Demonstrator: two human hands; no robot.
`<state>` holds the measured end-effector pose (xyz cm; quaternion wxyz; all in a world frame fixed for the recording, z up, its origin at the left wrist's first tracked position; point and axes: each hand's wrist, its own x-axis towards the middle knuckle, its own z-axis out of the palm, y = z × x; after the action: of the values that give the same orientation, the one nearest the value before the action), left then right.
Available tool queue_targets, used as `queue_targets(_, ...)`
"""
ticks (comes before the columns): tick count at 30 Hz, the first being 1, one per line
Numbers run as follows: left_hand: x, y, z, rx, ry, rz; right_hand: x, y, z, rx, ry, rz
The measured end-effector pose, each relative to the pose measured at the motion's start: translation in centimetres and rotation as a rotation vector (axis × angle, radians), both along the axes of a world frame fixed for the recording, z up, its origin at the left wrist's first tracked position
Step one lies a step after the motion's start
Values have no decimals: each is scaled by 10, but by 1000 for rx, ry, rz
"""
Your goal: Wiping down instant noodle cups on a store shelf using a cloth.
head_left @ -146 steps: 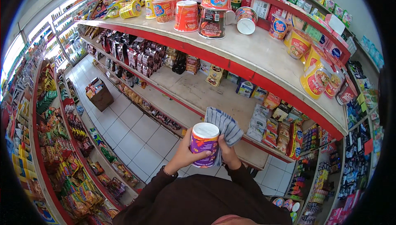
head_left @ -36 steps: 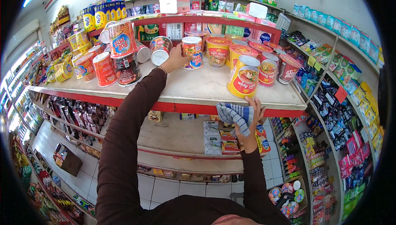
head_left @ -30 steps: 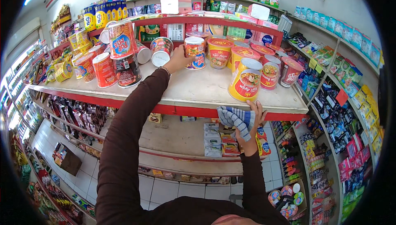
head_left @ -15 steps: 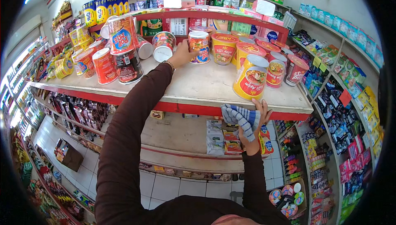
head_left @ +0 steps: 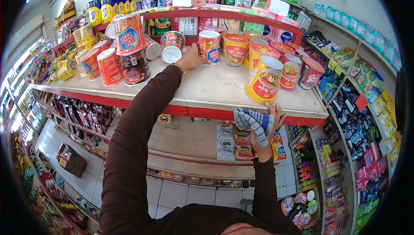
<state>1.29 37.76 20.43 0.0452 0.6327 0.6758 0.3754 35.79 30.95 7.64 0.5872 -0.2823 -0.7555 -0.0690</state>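
My left hand (head_left: 190, 58) is at the left side of an upright orange-red instant noodle cup (head_left: 210, 48), closed against it, its far fingers partly hidden. A green-and-red noodle cup (head_left: 172, 44) lies tipped just left of that hand, its white base facing me. My right hand (head_left: 264, 142) grips a blue-and-white striped cloth (head_left: 254, 123) at the shelf's front edge, with fingertips near the base of a yellow noodle cup (head_left: 264, 82). More yellow and red noodle cups (head_left: 290, 73) stand behind and beside this one.
The cups stand on a pale shelf top (head_left: 202, 90) with a red front edge. At left are stacked noodle cups (head_left: 129, 34) and a red cup (head_left: 110, 67). Sachets (head_left: 225, 142) lie on the lower shelf. A box (head_left: 72, 161) sits on the tiled floor; stocked shelving (head_left: 360, 92) flanks the right.
My left hand has shifted slightly, its thumb covering less of the orange-red cup's front. The cup stays in place. My right hand keeps the cloth at the shelf edge.
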Motion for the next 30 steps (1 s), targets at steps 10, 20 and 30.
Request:
queue_targets(10, -10, -4, 18, 587, 130, 131, -2, -7, 5, -18, -23, -21)
queue_targets(20, -39, -22, 17, 166, 162, 682, 1, -6, 3, 3, -13, 12)
queue_targets(30, -28, -50, 29, 362, 153, 652, -2, -1, 0, 45, -21, 2)
